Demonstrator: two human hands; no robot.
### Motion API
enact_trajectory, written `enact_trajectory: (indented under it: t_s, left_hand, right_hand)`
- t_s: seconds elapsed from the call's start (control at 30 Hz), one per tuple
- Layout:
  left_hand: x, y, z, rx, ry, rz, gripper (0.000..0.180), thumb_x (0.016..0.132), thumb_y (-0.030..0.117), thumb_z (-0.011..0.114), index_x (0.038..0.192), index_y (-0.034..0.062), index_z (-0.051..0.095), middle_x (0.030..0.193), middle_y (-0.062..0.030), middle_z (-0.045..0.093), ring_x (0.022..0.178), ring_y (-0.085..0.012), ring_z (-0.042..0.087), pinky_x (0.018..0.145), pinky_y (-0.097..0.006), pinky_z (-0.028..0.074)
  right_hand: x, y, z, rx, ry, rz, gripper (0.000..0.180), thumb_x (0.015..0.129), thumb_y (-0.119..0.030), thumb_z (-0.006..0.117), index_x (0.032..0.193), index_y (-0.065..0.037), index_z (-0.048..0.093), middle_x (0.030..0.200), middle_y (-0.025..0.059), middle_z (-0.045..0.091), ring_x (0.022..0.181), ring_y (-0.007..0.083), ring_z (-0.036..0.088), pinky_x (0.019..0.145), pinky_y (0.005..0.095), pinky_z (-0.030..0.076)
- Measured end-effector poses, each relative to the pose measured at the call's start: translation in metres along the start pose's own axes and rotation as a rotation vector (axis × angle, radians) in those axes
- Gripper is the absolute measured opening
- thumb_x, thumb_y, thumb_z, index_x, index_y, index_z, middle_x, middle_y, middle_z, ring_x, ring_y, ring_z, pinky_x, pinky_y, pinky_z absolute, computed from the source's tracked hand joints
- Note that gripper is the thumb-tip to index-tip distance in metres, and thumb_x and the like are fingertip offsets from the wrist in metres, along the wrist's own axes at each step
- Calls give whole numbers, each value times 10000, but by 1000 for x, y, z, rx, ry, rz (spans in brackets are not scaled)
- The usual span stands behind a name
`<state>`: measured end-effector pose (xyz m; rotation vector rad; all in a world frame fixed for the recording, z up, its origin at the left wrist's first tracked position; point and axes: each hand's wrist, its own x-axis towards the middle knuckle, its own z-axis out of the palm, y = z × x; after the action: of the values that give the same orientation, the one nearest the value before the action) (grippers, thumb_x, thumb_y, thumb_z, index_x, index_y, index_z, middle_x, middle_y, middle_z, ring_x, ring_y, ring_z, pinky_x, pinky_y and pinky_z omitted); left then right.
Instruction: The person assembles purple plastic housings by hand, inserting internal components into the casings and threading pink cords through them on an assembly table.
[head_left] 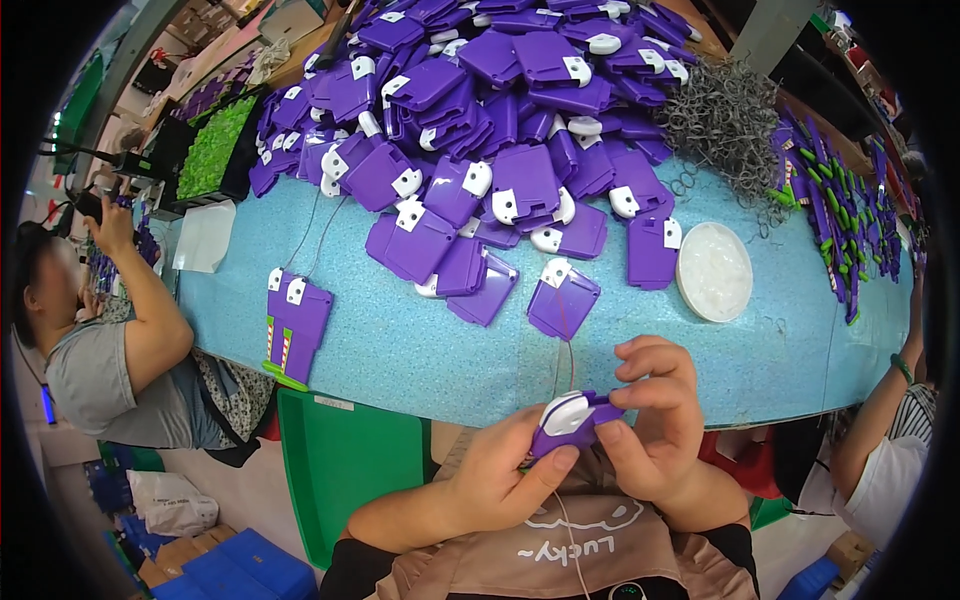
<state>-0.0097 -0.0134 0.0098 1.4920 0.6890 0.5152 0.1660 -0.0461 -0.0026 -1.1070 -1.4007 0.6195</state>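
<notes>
Just past the table's near edge, a small purple plastic housing with a white rounded corner piece is held up between my hands. My left hand grips its left side, thumb on the near face. My right hand pinches its right edge between thumb and index finger, the other fingers curled above. Thin wires run from it, one hanging down over my apron. Beyond it, a similar purple and white housing lies on the table. To the left rests another housing with green and striped legs and two wires.
A large heap of purple housings covers the far table. A white round bowl, tangled dark wire rings and purple-green strips are at right. Green pieces fill a black box at left. A green bin stands below; people sit at both sides.
</notes>
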Motion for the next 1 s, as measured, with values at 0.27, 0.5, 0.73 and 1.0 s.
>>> enact_trajectory:
  t_s: [0.27, 0.5, 0.73, 1.0]
  left_hand:
    - [13, 2, -19, 238, 86, 367, 353, 845, 177, 581, 1115, -42, 517, 852, -115, 616, 713, -210, 591, 643, -270, 468]
    - [7, 16, -31, 75, -32, 251, 298, 794, 221, 649, 915, -50, 633, 776, -136, 609, 696, -216, 594, 612, -288, 462]
    - [2, 4, -23, -232, 86, 182, 299, 791, 111, 639, 1052, -28, 592, 1132, -179, 503, 1045, -264, 521, 909, -356, 412]
    - [1, -12, -4, -605, 142, 42, 348, 841, 258, 605, 1106, 47, 528, 1186, -172, 449, 1041, -260, 507, 892, -421, 425]
  right_hand:
    - [12, -7, -8, -4, -222, 65, 228, 681, -182, 742, 742, -63, 558, 650, 61, 527, 537, 210, 496, 544, 322, 383]
    - [11, -14, -3, 10, -302, -69, 277, 653, -230, 752, 774, -69, 563, 675, 58, 525, 589, 221, 506, 551, 320, 364]
    - [12, -8, -3, -59, -214, 115, 336, 661, -253, 745, 871, -52, 577, 740, 74, 570, 654, 267, 548, 623, 361, 418]
    - [4, -16, -11, -136, -287, 61, 433, 661, -166, 751, 1020, -41, 545, 740, 50, 584, 656, 237, 565, 597, 332, 437]
